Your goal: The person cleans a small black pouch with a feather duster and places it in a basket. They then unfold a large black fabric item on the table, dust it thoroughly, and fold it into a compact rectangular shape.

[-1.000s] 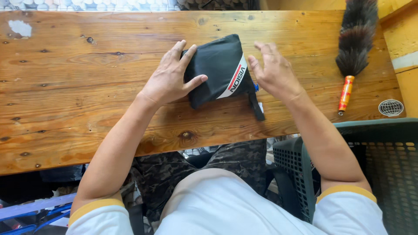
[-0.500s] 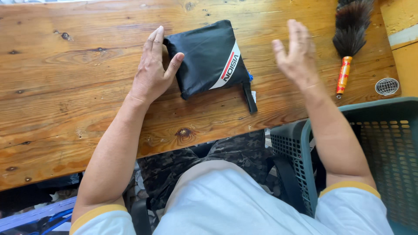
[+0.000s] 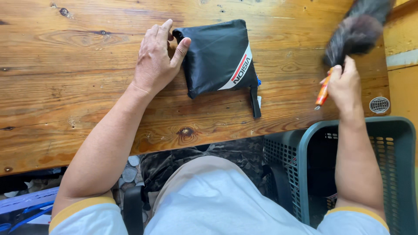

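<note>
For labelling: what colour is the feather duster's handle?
Orange, gripped in the right hand; feather duster handle, head view.

folded pouch [image 3: 217,56] on tabletop [image 3: 65,87], centre | left hand [image 3: 154,61] touching its left edge | feather duster [image 3: 348,43] right of pouch, in right hand [image 3: 346,85] | basket [image 3: 348,174] below tabletop's right end

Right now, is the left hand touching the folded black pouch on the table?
Touching. The head view shows the left hand flat on the wooden table, its thumb pressed against the left edge of the black pouch, with no gap.

Left hand [image 3: 156,61] flat, fingers spread; right hand [image 3: 345,85] closed, gripping.
</note>
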